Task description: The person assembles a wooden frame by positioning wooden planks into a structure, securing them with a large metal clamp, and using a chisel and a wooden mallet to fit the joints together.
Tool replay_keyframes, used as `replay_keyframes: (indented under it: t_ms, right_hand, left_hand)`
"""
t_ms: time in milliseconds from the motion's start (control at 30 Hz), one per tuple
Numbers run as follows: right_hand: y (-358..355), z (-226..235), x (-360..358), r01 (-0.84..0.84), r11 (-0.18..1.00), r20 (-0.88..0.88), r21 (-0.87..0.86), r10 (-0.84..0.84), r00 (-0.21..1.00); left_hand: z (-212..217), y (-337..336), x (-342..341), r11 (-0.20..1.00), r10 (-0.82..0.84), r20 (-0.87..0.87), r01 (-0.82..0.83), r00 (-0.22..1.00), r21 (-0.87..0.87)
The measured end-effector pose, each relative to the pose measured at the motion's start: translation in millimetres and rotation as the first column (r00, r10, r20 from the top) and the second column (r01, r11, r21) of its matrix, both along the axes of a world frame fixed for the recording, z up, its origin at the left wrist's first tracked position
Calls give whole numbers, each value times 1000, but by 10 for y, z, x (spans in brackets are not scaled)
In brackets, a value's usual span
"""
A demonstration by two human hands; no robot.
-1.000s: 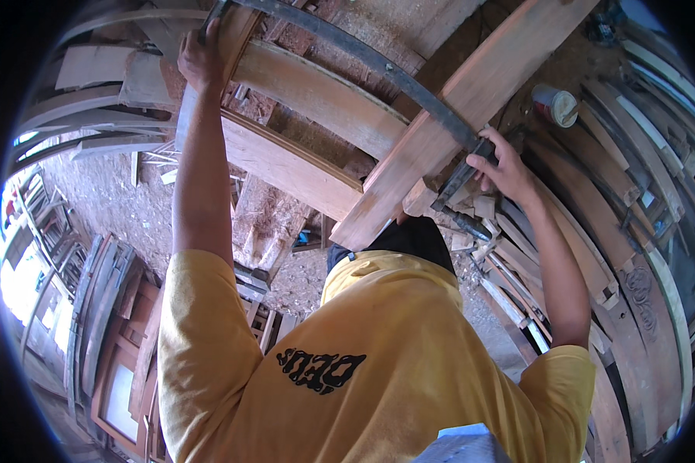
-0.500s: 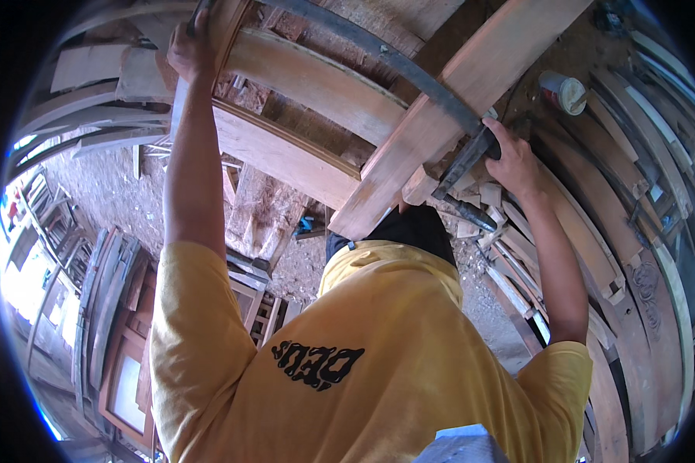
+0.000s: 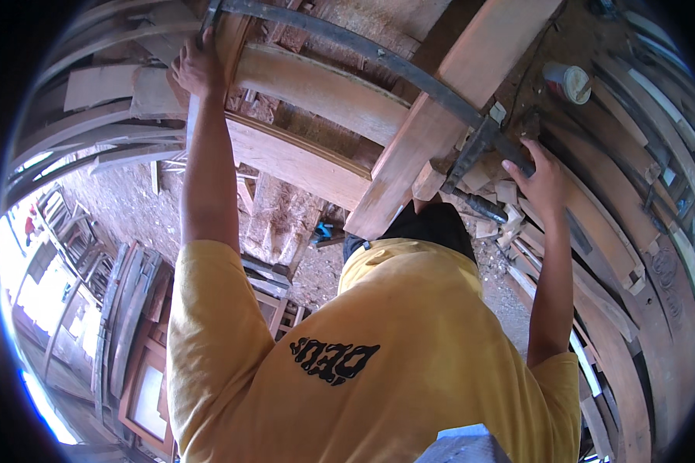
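Observation:
A long dark metal bar clamp (image 3: 378, 55) lies across a wooden frame with pale rails (image 3: 324, 89) and a wide plank-like stile (image 3: 432, 131). At its left end, my left hand (image 3: 199, 68) has its fingers curled round the clamp's end, beside the frame's left edge. My right hand (image 3: 544, 177) is at the other end, thumb and fingers apart around the tail of the bar, just right of the sliding jaw (image 3: 471, 154). From that jaw a screw handle (image 3: 483, 207) points toward my waist. A small wood block (image 3: 428, 182) sits between jaw and stile.
Long boards (image 3: 610, 224) are stacked along the right, with a white tub (image 3: 567, 82) near them. Wood offcuts (image 3: 490, 174) lie below the clamp. At left are stacked curved timbers (image 3: 93, 123) and a reddish panelled frame (image 3: 148, 393). A blue tool (image 3: 323, 231) rests on the floor.
My right hand has loosened from the clamp's sliding jaw, shifting right and down with its fingers opened. My left hand stays at the clamp's left end. The whole view has shifted slightly.

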State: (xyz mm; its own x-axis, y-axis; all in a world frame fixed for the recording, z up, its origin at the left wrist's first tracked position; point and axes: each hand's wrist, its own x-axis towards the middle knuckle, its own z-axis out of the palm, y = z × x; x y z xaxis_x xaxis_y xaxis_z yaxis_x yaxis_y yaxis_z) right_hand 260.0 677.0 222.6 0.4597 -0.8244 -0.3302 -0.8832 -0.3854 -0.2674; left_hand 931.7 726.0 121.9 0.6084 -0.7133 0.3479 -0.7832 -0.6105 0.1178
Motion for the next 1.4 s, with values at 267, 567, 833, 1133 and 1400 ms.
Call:
replay_keyframes:
  t_ms: [267,567,833,1133,1400]
  right_hand:
    - [51,-161,-168,65,964,209,257,-122,970]
    - [153,437,7,102,980,9,170,-105,994]
    - [190,619,16,88,978,22,190,-94,995]
    - [222,690,-81,100,973,29,208,-109,994]
    - [261,731,-17,122,971,14,207,-127,992]
  left_hand:
    - [475,-191,-1986,598,-800,-184,783,571,-171]
    - [1011,-770,-3796,181,-527,-846,983,81,-18]
    - [1087,-913,-3888,226,-106,-994,974,41,16]
    - [972,-953,-3940,50,-65,-967,967,-245,-249]
    - [1046,-985,-3882,34,178,-961,977,-212,-210]
